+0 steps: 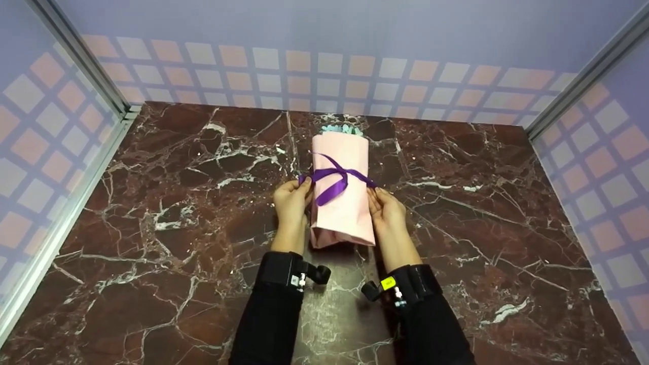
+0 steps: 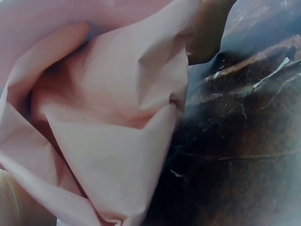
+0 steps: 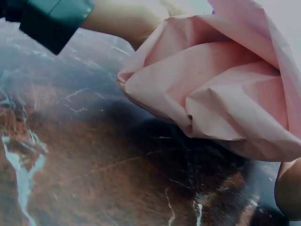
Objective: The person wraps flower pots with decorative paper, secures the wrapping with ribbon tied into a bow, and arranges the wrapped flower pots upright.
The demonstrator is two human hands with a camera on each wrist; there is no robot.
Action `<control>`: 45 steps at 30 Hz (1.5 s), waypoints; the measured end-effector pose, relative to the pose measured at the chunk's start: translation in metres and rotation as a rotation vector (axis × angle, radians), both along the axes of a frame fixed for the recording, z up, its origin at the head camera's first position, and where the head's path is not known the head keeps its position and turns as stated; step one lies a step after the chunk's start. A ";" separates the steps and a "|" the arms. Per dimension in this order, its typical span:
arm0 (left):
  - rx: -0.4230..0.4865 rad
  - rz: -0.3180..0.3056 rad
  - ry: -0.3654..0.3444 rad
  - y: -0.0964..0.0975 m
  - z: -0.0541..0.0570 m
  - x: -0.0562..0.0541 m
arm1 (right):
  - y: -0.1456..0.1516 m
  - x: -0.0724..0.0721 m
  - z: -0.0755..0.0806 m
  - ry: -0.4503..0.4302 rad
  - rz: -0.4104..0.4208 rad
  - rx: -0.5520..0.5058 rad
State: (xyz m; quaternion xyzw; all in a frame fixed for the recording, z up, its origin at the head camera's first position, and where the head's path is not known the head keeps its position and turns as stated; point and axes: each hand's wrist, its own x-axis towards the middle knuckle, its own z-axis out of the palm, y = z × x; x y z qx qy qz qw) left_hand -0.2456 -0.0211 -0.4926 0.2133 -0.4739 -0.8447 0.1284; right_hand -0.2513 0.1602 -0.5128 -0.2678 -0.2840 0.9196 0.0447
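A bouquet wrapped in pink paper (image 1: 340, 215) lies on the table in the head view, pale blue flowers (image 1: 342, 130) peeking out at its far end. Around its middle runs a purple ribbon (image 1: 332, 192), crossed in front with a loop hanging down. On the left side, my left hand (image 1: 291, 203) pinches the ribbon between thumb and fingers. My right hand (image 1: 390, 213) pinches the ribbon's other end at the right edge, its fingers beside the paper. Both wrist views show the folded lower end of the pink paper (image 2: 108, 155); the ribbon is mostly hidden there.
The dark red marble-patterned table (image 1: 203, 294) extends around the bouquet. A back wall (image 1: 324, 30) with pink and white squares and similar side walls (image 1: 30, 152) enclose it. Black bands with small cameras (image 1: 319, 275) sit on both wrists.
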 end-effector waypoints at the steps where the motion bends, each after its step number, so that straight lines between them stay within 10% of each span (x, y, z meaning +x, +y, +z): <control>1: 0.006 -0.003 -0.001 0.000 0.000 0.000 | -0.001 0.000 0.000 0.000 -0.012 0.001; 14: 0.064 0.012 -0.001 0.000 -0.002 0.000 | -0.004 -0.001 0.001 -0.008 -0.045 0.003; 29: -0.343 -0.092 0.028 -0.011 0.015 -0.008 | 0.023 -0.001 0.016 0.101 0.164 0.335; 38: -0.394 -0.062 0.076 -0.026 0.023 -0.005 | 0.027 -0.005 0.052 0.210 0.208 0.829; 45: -0.616 -0.069 0.053 -0.034 0.033 0.005 | 0.013 -0.010 0.079 0.475 0.256 1.393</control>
